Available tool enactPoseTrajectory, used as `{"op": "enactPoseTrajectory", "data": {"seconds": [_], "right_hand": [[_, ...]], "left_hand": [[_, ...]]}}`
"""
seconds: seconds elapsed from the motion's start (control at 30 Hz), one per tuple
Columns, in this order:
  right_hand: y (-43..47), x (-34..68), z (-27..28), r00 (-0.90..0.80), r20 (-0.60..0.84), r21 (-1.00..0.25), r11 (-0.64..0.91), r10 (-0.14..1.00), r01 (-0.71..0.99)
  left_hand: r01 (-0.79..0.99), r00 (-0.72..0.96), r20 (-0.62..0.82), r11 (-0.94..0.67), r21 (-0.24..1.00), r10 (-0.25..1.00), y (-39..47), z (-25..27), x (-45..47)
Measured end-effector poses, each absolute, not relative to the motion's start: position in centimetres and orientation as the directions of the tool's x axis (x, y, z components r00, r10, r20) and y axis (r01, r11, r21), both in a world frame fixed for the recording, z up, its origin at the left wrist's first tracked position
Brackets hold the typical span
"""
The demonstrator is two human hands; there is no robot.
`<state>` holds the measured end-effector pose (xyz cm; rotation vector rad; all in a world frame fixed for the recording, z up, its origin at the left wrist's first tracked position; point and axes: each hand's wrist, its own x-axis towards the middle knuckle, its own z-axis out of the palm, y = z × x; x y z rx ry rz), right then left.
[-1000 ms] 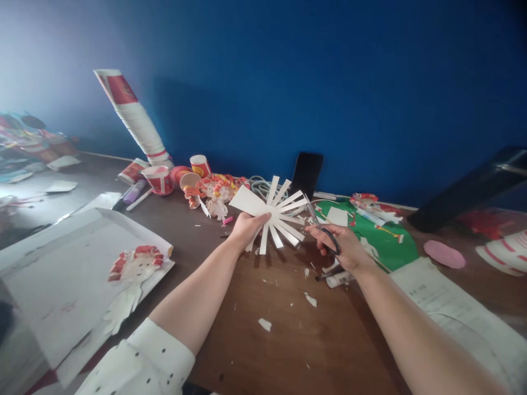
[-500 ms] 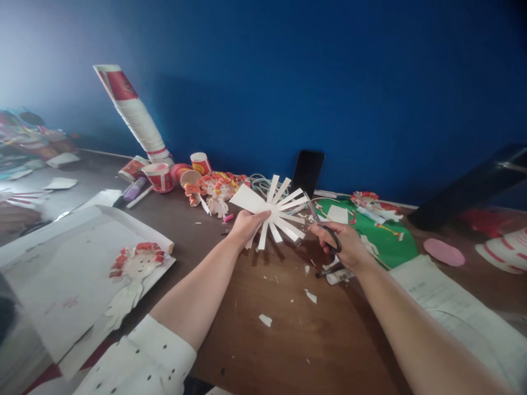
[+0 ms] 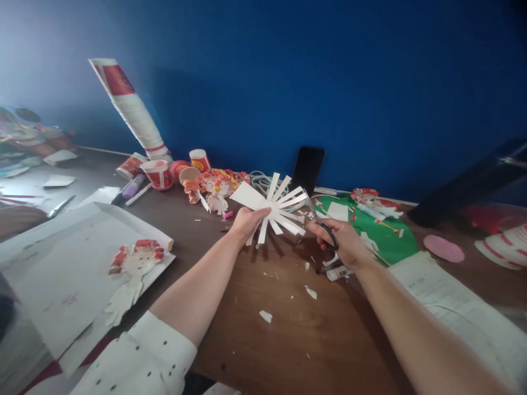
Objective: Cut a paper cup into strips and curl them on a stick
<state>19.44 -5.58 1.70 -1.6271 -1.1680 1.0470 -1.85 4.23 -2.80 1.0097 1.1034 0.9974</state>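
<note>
Between thumb and fingers, my left hand [image 3: 248, 222] pinches a white paper cup cut into strips [image 3: 269, 210] that fan out around its round base. One wide uncut section points up and left. My right hand [image 3: 340, 238] is closed around the dark handles of a pair of scissors [image 3: 330, 235]. The blades point up and left, close to the tips of the right-hand strips. Whether they touch the paper I cannot tell. White paper scraps [image 3: 311, 292] are scattered on the brown table [image 3: 263, 351] below.
A tall leaning stack of paper cups [image 3: 140, 118] stands at the back left. Near it are single cups [image 3: 157, 174] and paper dolls [image 3: 218, 192]. A phone [image 3: 307, 169] leans on the wall. Right lie a green sheet [image 3: 395, 241], a glue stick [image 3: 338, 273] and a pink oval [image 3: 443, 248].
Both hands keep nearly the same pose, the cup and scissors still held. The lower strips and the scissors have shifted very slightly. The whole view has moved a little.
</note>
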Motion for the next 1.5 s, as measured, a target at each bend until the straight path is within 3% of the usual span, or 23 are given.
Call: {"op": "enactPoseTrajectory", "data": {"seconds": [0.9, 1.5], "right_hand": [[-5.5, 19.6, 1.4, 0.257, -0.119, -0.952, -0.184, 0.959, 0.243], [-5.6, 19.3, 1.7, 0.278, 0.054, -0.898, -0.075, 0.959, 0.434]], "left_hand": [[-0.105, 0.187, -0.144, 0.166, 0.981, 0.972, 4.0, -2.7, -1.7], [-0.139, 0.165, -0.19, 0.213, 0.967, 0.968, 3.5, -1.6, -1.4]]}}
